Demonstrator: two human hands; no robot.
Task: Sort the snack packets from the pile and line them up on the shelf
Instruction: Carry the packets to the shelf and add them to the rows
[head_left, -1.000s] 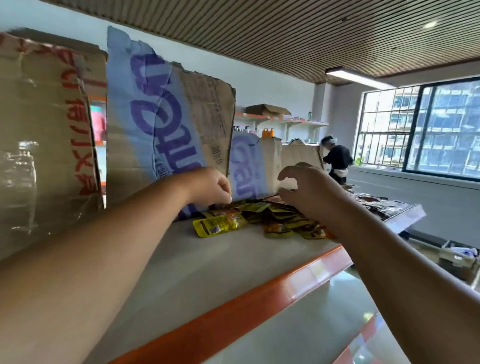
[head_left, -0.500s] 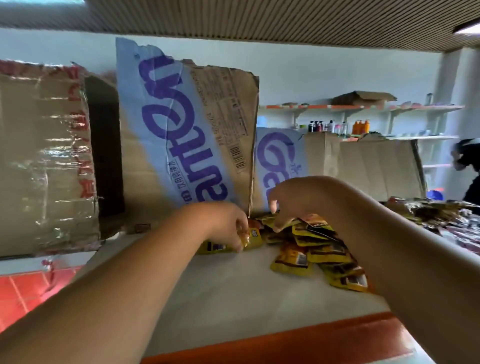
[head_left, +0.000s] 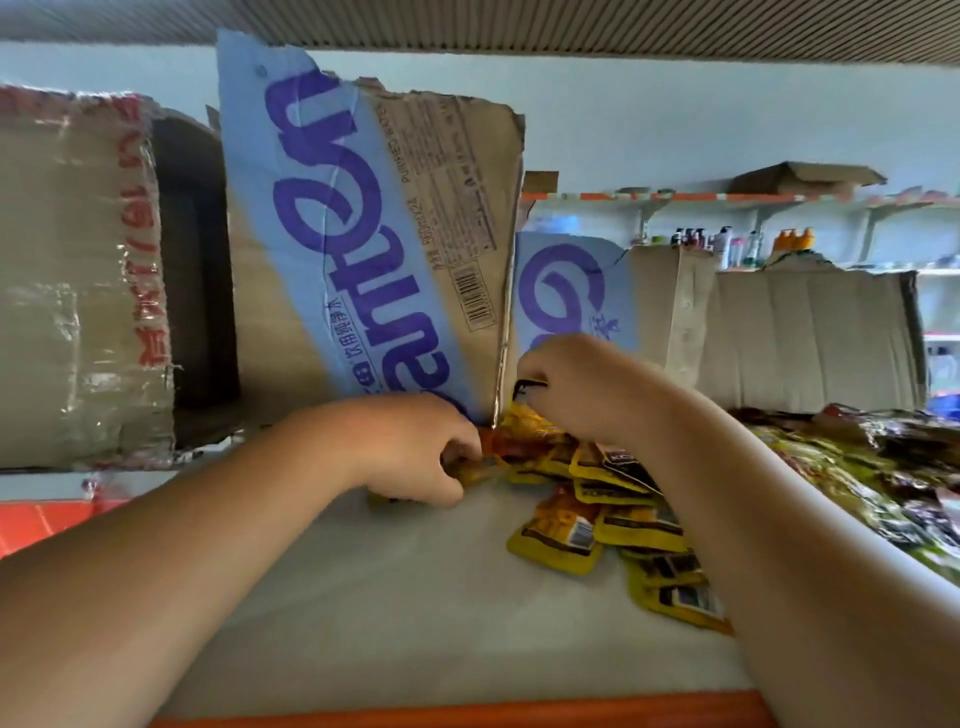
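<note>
Both hands are pinching light, slippery packets beside the box, fingers closed on their edges.

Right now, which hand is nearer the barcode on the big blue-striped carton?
Right. The right hand is just beside and below the barcode. The left hand sits lower, at the carton's base.

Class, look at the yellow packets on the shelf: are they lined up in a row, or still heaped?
Still heaped. The yellow packets overlap one another at mixed angles on the shelf; no row shows.
</note>
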